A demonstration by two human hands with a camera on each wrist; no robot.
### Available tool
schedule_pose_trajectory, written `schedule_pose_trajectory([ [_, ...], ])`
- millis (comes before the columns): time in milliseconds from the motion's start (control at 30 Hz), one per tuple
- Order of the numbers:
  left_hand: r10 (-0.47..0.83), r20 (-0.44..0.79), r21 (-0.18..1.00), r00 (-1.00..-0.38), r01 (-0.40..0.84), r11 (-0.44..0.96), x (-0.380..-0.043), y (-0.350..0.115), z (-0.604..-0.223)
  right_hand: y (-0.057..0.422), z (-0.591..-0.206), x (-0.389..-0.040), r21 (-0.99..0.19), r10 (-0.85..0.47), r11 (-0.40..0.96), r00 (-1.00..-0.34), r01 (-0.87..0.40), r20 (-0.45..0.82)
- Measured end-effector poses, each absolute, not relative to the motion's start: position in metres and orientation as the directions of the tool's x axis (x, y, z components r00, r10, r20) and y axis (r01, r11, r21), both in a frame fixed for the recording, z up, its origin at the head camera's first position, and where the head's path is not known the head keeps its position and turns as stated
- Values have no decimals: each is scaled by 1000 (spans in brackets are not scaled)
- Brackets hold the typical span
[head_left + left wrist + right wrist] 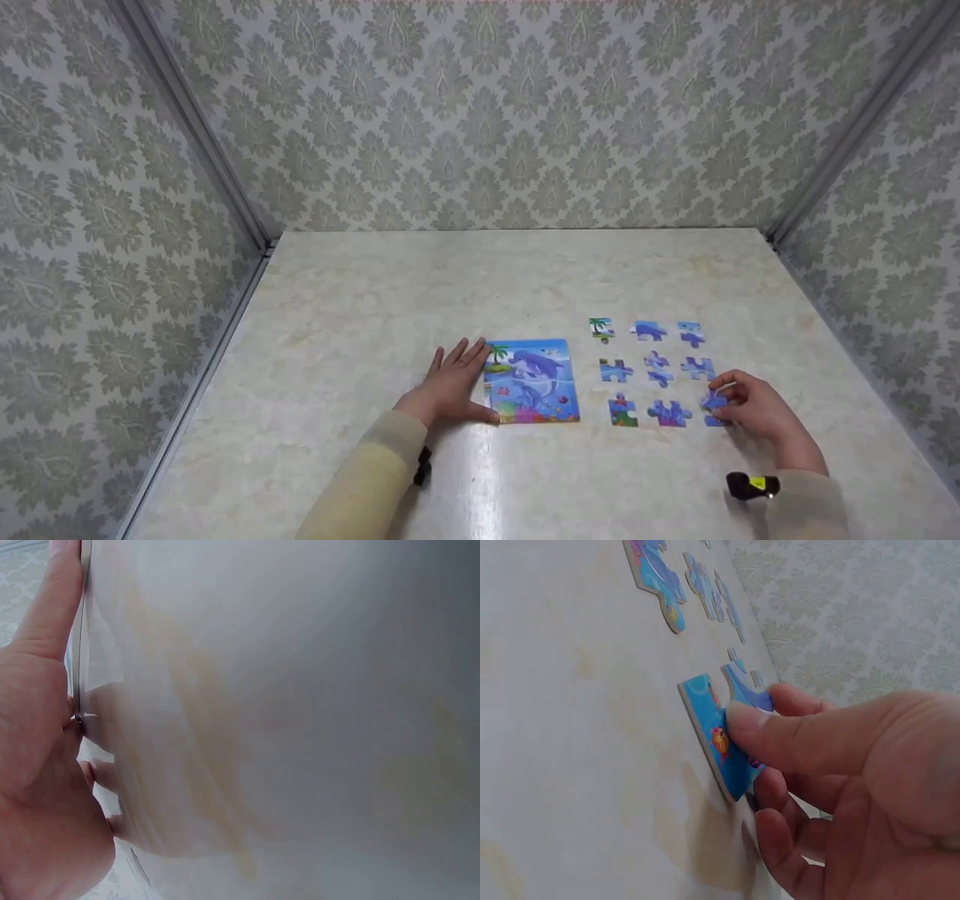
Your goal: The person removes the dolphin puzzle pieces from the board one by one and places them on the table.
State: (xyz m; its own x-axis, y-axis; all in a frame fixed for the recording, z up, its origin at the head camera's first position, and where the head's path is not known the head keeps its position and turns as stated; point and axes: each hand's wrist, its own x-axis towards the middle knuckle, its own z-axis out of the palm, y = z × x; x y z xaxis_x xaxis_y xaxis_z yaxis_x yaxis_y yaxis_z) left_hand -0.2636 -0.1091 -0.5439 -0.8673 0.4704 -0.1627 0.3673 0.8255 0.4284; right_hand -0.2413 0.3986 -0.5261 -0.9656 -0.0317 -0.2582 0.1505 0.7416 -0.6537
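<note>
In the head view my left hand point(450, 386) lies at the left edge of a square dolphin picture board point(536, 382), its fingers spread and thumb at the lower corner. The left wrist view catches only the side of this hand point(45, 765) over the tabletop. My right hand point(757, 412) pinches a blue puzzle piece point(739, 739) between thumb and fingers at the lower right of the laid-out pieces. An orange fish shows on it. Close by lie a lower-middle puzzle piece point(669, 413) and a right-hand puzzle piece point(699, 367).
Several other puzzle pieces are spaced in rows right of the board, among them a palm tree piece point(601, 327) and a green-cornered piece point(622, 412). The pale marbled table point(390, 285) meets patterned walls point(480, 112) at the back and sides.
</note>
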Motion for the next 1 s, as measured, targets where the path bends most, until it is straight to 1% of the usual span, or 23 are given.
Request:
schedule_pose_trajectory([
  [133,468,-168,431,-868,362,826,-264,-109,-544,396,-528,-243,-625,3,765,-971,156,-239],
  [267,472,-173,429,-864,366,826,-263,-110,-546,396,-529,-242,-607,39,767,-961,205,-275],
  [367,474,-172,425,-864,369,826,-263,-110,-546,399,-529,-240,-616,53,753,-954,232,-294],
  [533,482,-150,441,-863,379,814,-263,-110,-546,402,-527,-241,-649,46,723,-954,237,-297],
  [733,487,-150,450,-861,379,809,-263,-112,-544,398,-521,-245,-642,67,713,-939,282,-338],
  [867,487,-150,461,-861,374,804,-263,-115,-543,393,-515,-249,-650,59,715,-948,258,-312],
  [1000,467,-146,475,-872,352,807,-262,-121,-541,387,-505,-257,-662,16,730,-972,172,-235],
])
